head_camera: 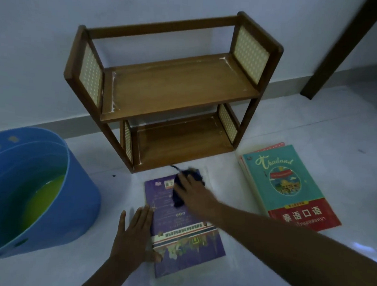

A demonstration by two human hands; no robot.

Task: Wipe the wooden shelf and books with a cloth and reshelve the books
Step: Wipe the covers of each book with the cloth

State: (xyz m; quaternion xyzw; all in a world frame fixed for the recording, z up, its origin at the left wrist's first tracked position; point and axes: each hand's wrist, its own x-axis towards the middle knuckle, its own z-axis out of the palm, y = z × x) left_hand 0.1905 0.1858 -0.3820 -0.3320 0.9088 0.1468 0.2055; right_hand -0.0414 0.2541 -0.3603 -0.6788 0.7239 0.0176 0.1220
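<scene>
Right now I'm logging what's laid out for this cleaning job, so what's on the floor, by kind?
Shelf: 1
Bucket: 1
Cloth: 1
Books with covers showing: 2, purple and teal; more lie under the teal one, number unclear
Total: 5

The teal book (pixel 288 185), lying right of the wooden shelf (pixel 174 89), reads "Thailand" in script across its cover and "泰语口语" on its red lower band; the smaller print there stays unreadable.

Left hand (pixel 133 233) lies flat, fingers straight — right hand (pixel 192 193) reaches forward, arm extended, pressing down.
</scene>
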